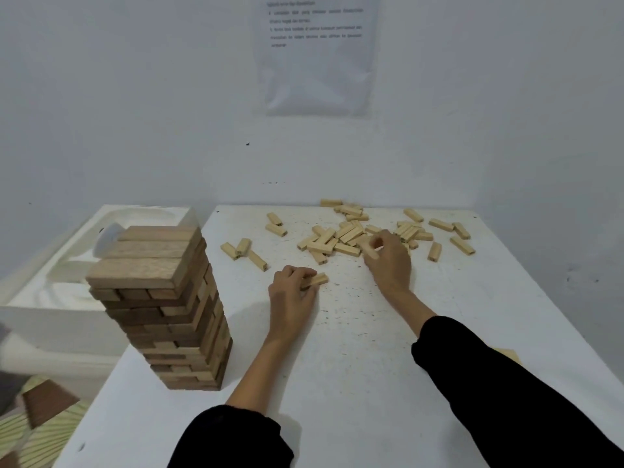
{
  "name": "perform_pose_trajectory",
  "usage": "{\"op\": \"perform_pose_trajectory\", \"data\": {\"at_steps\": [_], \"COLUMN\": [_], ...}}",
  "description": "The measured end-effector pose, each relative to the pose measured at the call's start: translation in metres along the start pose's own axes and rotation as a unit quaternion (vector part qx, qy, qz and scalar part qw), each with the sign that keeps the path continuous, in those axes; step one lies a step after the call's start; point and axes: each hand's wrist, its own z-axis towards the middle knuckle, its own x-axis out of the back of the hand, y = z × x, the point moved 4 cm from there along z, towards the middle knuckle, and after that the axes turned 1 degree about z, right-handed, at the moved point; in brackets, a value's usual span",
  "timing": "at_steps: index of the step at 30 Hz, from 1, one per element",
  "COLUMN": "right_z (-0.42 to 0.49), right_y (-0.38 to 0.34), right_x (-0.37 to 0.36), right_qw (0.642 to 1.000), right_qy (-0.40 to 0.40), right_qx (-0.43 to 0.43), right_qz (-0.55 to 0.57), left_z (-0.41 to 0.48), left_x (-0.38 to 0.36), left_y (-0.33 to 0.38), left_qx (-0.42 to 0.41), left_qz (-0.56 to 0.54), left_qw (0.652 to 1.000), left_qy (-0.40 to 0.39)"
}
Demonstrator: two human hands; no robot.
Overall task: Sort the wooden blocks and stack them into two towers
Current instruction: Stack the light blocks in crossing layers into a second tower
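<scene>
Off to the left of both hands, past the table's edge, sits a white tub (pixel 50 298). On the white table (pixel 337 383), well left of the left hand (pixel 292 295), stands a tall tower (pixel 162 298) of brown blocks, its layers crossed and a little uneven. Between the tower and that hand, somewhat farther back, lie three pale blocks (pixel 241 249). The left hand rests on the tabletop, fingers curled round a pale block (pixel 317 280) whose end pokes out to the right of the knuckles. The right hand (pixel 388 261) reaches to the near edge of the pile (pixel 337 236) of pale blocks, finger and thumb pinching one block (pixel 369 251) there. More loose blocks (pixel 462 244) lie scattered to the right of that hand. On the wall beyond both hands hangs a sheet of paper (pixel 317 55), its print too blurred to read.
</scene>
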Motion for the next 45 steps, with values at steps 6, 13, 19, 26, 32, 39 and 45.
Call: {"op": "perform_pose_trajectory", "data": {"at_steps": [6,13,19,26,32,39,45], "right_z": [0.013,-0.001,-0.062,-0.127,-0.151,-0.149,-0.148], "right_y": [0.013,0.004,-0.015,-0.020,-0.027,-0.012,-0.007], "right_x": [-0.008,0.005,0.028,0.054,0.068,0.084,0.089], "right_qw": [0.982,0.985,0.978,0.963,0.956,0.969,0.934], "right_qy": [-0.112,-0.093,-0.145,-0.213,-0.268,-0.219,-0.339], "right_qx": [-0.106,-0.130,-0.140,-0.090,-0.067,-0.046,-0.004], "right_qz": [-0.106,-0.069,-0.051,-0.137,-0.104,-0.103,-0.111], "left_z": [0.000,0.000,-0.002,-0.050,-0.102,-0.106,-0.097], "left_x": [-0.001,0.006,0.007,0.025,0.040,0.049,0.045], "left_y": [-0.004,-0.003,-0.001,0.022,0.040,0.043,0.048], "left_qx": [0.037,0.014,0.013,-0.006,-0.042,-0.008,0.009], "left_qz": [-0.044,-0.090,-0.064,-0.023,0.017,0.029,0.023], "left_qw": [0.998,0.996,0.998,0.997,0.990,0.970,0.959], "left_qy": [0.004,0.022,0.016,-0.075,-0.136,-0.241,-0.282]}}
